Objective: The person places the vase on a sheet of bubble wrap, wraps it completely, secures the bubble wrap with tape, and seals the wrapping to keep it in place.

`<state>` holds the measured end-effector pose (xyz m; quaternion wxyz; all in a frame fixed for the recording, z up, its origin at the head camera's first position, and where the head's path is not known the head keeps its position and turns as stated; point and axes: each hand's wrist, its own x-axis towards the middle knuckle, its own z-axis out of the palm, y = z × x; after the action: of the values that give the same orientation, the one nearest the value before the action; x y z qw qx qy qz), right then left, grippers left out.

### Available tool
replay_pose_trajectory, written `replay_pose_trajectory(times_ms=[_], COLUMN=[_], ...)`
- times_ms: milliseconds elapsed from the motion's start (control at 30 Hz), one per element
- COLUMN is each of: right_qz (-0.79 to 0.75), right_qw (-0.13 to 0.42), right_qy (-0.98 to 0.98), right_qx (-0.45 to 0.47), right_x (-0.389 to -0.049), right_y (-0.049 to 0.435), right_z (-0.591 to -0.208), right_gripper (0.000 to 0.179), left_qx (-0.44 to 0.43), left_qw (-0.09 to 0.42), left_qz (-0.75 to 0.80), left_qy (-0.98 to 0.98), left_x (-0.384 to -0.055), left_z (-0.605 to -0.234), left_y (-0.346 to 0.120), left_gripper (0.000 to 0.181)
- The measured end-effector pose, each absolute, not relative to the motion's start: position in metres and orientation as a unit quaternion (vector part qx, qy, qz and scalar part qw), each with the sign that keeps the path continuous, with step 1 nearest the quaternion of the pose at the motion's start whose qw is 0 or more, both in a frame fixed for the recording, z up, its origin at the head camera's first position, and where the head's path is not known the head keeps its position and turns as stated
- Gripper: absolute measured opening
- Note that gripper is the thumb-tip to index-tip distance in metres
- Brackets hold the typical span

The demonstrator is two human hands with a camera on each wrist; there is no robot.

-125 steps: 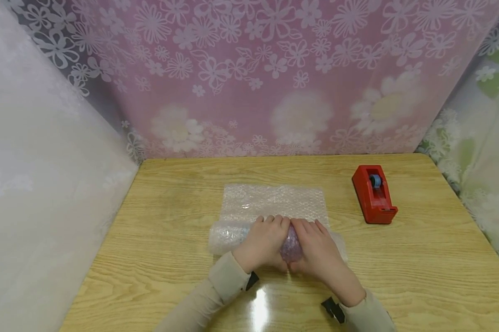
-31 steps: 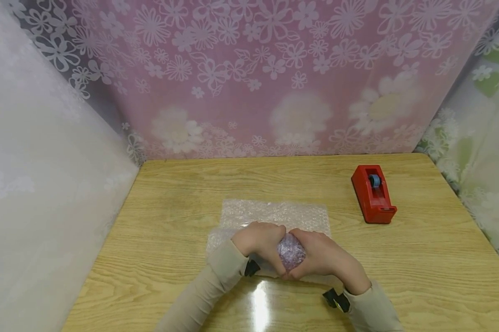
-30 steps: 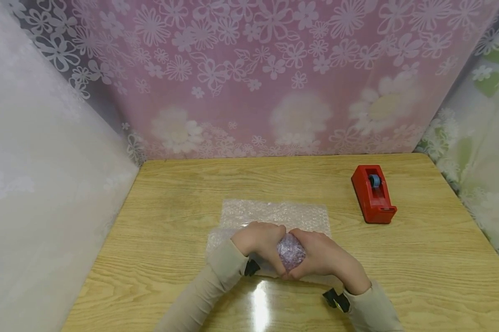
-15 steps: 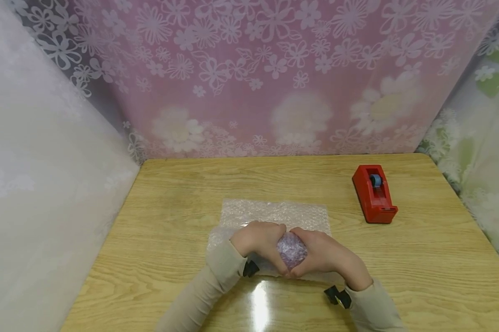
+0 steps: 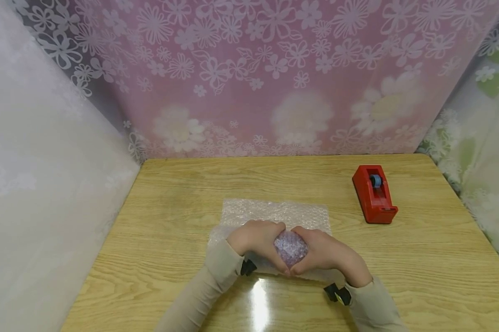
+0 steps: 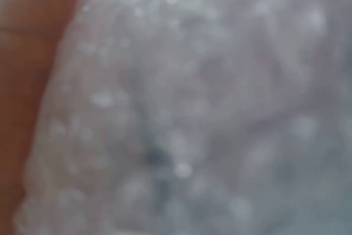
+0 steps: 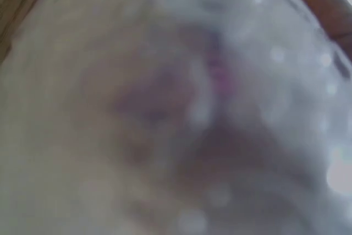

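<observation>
A sheet of bubble wrap (image 5: 274,210) lies on the table, its near part rolled round something purplish. Between the hands, the purplish middle of the roll (image 5: 290,249) shows through the clear layers. My left hand (image 5: 257,239) grips the roll from the left, and my right hand (image 5: 327,251) grips it from the right. Both thumbs meet on the near side, with the fingers curled over the far side. Blurred bubble wrap (image 6: 192,81) fills the left wrist view, a finger at its left edge. In the right wrist view the cloudy wrap (image 7: 99,152) hides the shape of what is inside.
A red tape dispenser (image 5: 373,196) with a blue-cored roll stands at the right rear of the wooden table (image 5: 174,193). Behind the table hangs a pink flowered curtain (image 5: 249,110); pale fabric hangs at both sides.
Since the oldest frame, the sheet's far edge has come nearer and the hands have closed round the roll, thumbs on the near side. Lately the hands have parted slightly, baring more purple.
</observation>
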<state>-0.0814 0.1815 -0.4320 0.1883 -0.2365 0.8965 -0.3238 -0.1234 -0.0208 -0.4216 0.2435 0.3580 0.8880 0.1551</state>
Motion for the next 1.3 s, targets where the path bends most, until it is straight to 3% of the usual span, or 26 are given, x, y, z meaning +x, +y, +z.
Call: replay_pose_trajectory(times_ms=[267,567,800,1000,1300], right_qz=[-0.35,-0.333,-0.359,-0.37,-0.39], right_qw=[0.197,0.207,0.226,0.246,0.26], right_qy=[0.884,0.888,0.869,0.863,0.852], right_qx=[-0.241,-0.239,-0.254,-0.24,-0.235], right_x=[-0.086,-0.092,-0.098,-0.101,-0.102], right_y=[0.185,0.189,0.193,0.193,0.193], right_z=[-0.436,-0.438,-0.441,-0.441,-0.441], right_gripper=[0.069,0.079,0.062,0.063,0.057], left_qx=[0.352,0.344,0.346,0.341,0.344], left_qw=[0.28,0.315,0.339,0.356,0.375], left_qz=[0.164,0.172,0.189,0.19,0.213], left_qy=[0.878,0.868,0.854,0.849,0.834], left_x=[-0.132,-0.142,-0.149,-0.152,-0.156], left_z=[-0.422,-0.425,-0.427,-0.425,-0.425], left_y=[-0.019,-0.017,-0.016,-0.016,-0.016], left_gripper=[0.07,0.077,0.102,0.113,0.107])
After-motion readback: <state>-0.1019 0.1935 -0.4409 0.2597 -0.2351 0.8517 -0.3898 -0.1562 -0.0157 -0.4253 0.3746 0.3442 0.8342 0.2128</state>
